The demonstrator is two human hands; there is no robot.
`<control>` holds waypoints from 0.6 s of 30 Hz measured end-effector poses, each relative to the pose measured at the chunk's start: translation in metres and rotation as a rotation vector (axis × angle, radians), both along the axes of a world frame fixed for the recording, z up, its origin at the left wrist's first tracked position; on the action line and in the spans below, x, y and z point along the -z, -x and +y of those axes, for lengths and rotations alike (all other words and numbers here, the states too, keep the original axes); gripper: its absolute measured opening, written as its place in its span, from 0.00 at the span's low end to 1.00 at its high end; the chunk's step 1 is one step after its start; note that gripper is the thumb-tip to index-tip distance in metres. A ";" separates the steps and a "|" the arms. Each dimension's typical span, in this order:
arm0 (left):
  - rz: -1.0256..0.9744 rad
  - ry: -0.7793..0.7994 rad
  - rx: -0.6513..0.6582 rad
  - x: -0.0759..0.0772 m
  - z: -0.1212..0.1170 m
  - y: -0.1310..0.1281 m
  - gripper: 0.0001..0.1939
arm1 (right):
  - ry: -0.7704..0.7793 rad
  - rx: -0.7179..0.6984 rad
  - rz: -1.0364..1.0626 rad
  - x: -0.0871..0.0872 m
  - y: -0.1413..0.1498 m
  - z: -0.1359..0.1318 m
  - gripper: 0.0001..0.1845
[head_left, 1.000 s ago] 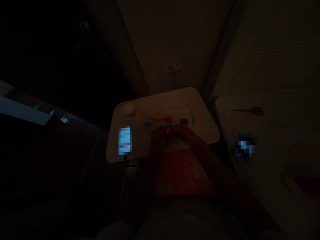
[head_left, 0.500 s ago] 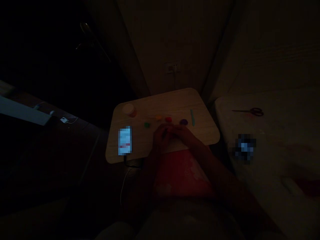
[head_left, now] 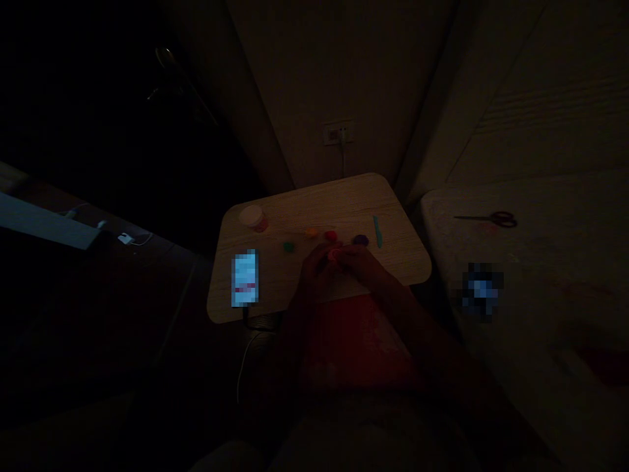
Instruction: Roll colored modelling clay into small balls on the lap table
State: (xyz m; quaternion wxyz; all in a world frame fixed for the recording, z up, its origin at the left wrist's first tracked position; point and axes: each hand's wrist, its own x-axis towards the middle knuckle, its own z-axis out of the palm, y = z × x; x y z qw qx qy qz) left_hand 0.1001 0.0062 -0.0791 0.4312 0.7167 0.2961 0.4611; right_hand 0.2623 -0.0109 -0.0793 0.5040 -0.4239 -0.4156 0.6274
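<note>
In dim light, my left hand (head_left: 314, 265) and my right hand (head_left: 359, 262) meet over the near edge of a small wooden table (head_left: 299, 203). Between their fingers is an orange-pink lump of modelling clay (head_left: 335, 254), gripped from both sides. Just beyond them lie a red clay lump (head_left: 331, 235), an orange one (head_left: 312, 232) and a green one (head_left: 288, 247). A purple lump (head_left: 361, 240) is close to my right hand, beside a teal plastic clay knife (head_left: 377, 231). Darkness hides the finer finger detail.
A lidded tub (head_left: 253, 217) stands at the table's back left. A lit phone (head_left: 244, 278), blurred out, lies at the left with a cable. Scissors (head_left: 491, 219) and a blurred device (head_left: 481, 290) rest on the pale surface at right. A wall socket (head_left: 339, 133) holds a plug.
My fingers have parted a little, so the orange-pink clay between them now shows more clearly. The other lumps, the knife and the tub stay in place.
</note>
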 end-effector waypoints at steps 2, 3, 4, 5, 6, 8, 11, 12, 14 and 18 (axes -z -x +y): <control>-0.001 0.010 -0.023 0.000 0.000 0.000 0.20 | -0.010 -0.017 -0.019 -0.002 0.000 -0.001 0.25; -0.002 0.010 -0.036 -0.001 0.000 0.000 0.19 | -0.010 -0.027 -0.039 -0.004 -0.001 -0.001 0.25; -0.004 0.006 -0.050 -0.001 0.000 0.000 0.18 | -0.006 -0.040 -0.059 -0.005 -0.001 -0.001 0.25; -0.003 0.003 -0.062 -0.001 0.000 0.000 0.18 | -0.002 -0.052 -0.073 -0.006 -0.001 -0.001 0.25; 0.003 0.005 -0.075 -0.002 0.000 0.000 0.17 | 0.001 -0.064 -0.081 -0.007 -0.001 -0.001 0.25; 0.019 0.016 -0.097 -0.003 0.000 0.001 0.18 | 0.004 -0.073 -0.073 -0.007 0.000 -0.001 0.24; 0.049 0.032 -0.121 -0.004 -0.002 0.000 0.18 | 0.013 -0.069 -0.023 -0.003 -0.001 -0.001 0.25; 0.056 0.031 -0.129 -0.004 -0.003 0.000 0.18 | 0.015 -0.074 -0.003 -0.001 -0.001 0.000 0.26; 0.063 0.026 -0.138 -0.003 -0.004 0.000 0.17 | 0.017 -0.088 0.033 0.002 -0.003 0.000 0.28; 0.060 0.007 -0.139 0.002 -0.005 0.001 0.14 | -0.008 -0.129 0.057 0.004 -0.006 0.001 0.27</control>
